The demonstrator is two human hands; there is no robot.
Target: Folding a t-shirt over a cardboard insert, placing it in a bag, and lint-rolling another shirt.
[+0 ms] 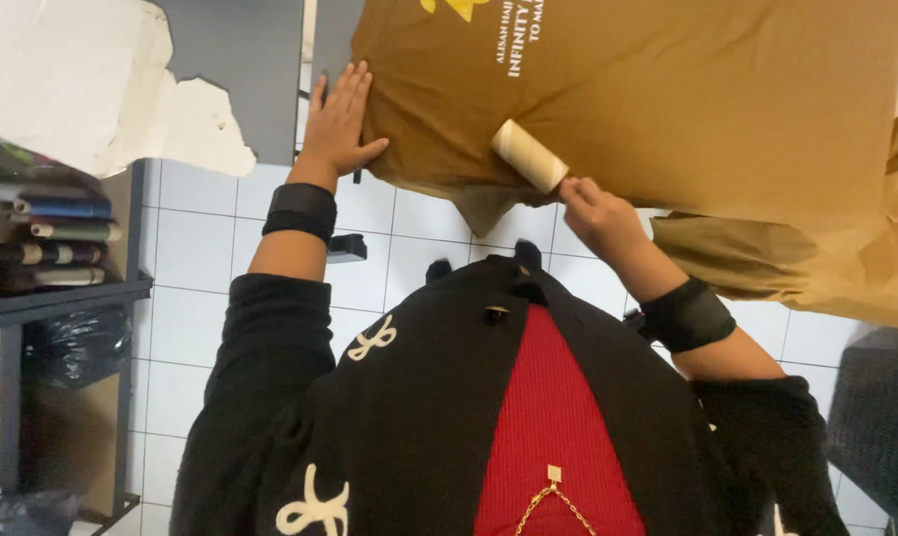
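A brown T-shirt with white and yellow print lies spread flat on a table in front of me. My left hand rests flat on the shirt's left edge with its fingers spread, pressing the cloth down. My right hand grips the handle of a lint roller, whose pale cylinder lies against the shirt near its lower edge. Both wrists wear black cuffs. My black top with white ornaments and a red middle panel fills the lower part of the view.
A second brown garment hangs off the table at the right. White paper sheets lie at the upper left. A dark shelf with rolled goods stands at the left over a white tiled floor. A dark bin stands at the lower right.
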